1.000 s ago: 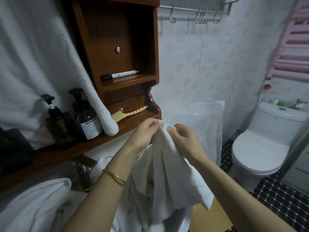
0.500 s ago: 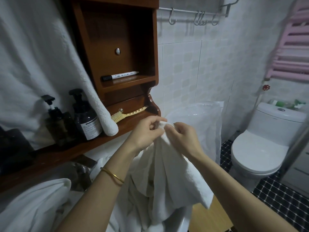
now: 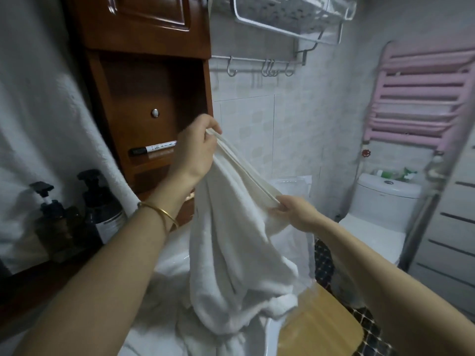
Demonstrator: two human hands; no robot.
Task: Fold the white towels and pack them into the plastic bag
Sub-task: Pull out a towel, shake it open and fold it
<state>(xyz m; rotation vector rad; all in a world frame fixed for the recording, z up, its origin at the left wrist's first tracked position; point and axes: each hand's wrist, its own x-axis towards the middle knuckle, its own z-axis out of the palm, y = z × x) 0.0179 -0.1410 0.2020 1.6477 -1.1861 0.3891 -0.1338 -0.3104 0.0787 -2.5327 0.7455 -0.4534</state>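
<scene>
A white towel (image 3: 231, 253) hangs in front of me, its hemmed top edge stretched between both hands. My left hand (image 3: 196, 147) pinches the upper corner, raised in front of the wooden cabinet. My right hand (image 3: 295, 210) grips the same edge lower and to the right. The towel's body droops in folds onto more white towels (image 3: 159, 327) heaped below. The clear plastic bag (image 3: 295, 183) stands behind the towel against the tiled wall, mostly hidden.
A wooden cabinet (image 3: 144, 93) with a marker pen (image 3: 153, 149) stands to the left, with dark pump bottles (image 3: 102, 209) on its ledge. Another white towel (image 3: 38, 124) hangs far left. A toilet (image 3: 380, 217), a pink radiator (image 3: 416, 98) and a wooden stool (image 3: 318, 327) are to the right.
My hands have drawn apart along the towel's edge: the left rose up and left, the right moved down and right. The view tilted upward, and the towel now hangs spread out.
</scene>
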